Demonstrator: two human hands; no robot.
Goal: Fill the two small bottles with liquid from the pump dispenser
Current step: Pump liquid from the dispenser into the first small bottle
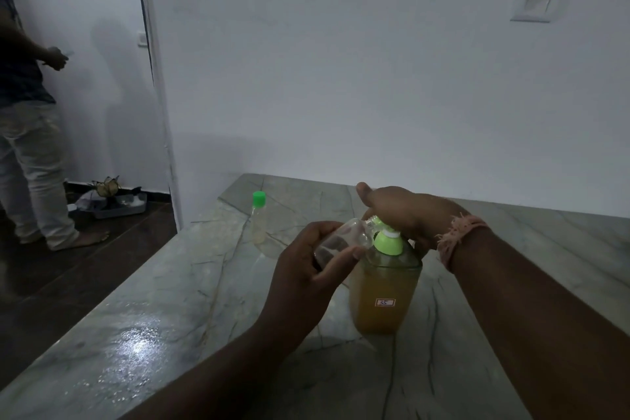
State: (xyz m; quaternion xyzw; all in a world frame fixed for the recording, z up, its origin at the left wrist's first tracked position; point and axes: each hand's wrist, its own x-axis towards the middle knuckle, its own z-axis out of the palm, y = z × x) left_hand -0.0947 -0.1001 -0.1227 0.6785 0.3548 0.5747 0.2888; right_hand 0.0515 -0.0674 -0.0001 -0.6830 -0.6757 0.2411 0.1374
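The left hand gripped a tilted small bottle at the pump dispenser nozzle. The right hand pressed flat on the pump head.

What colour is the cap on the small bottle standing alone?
Bright green, on the small capped plastic bottle, clearest in the head view.

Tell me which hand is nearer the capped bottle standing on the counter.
Left. The left hand, holding the tilted small bottle, is nearer the capped bottle; the right hand presses the pump dispenser, farther right.

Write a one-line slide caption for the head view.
Left hand tilts small clear bottle to pump dispenser nozzle; right hand presses the pump.
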